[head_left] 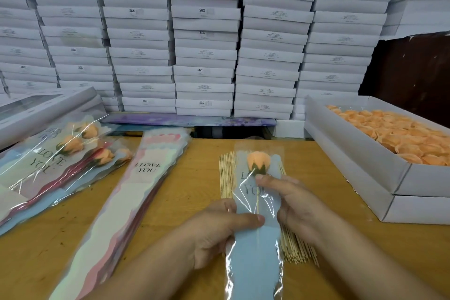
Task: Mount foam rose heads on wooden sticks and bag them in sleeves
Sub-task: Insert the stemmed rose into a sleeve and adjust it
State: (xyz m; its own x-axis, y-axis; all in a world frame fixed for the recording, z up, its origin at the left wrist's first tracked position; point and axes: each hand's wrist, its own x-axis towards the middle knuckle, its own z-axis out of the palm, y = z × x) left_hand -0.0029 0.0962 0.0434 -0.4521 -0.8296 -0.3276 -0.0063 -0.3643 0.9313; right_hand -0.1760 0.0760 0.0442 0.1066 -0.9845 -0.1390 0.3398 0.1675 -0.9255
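Wooden stick [257,202] faint inside hand-gripped sleeve [255,238].

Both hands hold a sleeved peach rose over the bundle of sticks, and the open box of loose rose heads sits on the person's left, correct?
Not quite. The head view shows the open box of loose rose heads on the person's right. Both the left hand and right hand do hold the sleeved rose over the sticks.

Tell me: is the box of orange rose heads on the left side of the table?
No, the box of orange rose heads sits at the table's right edge.
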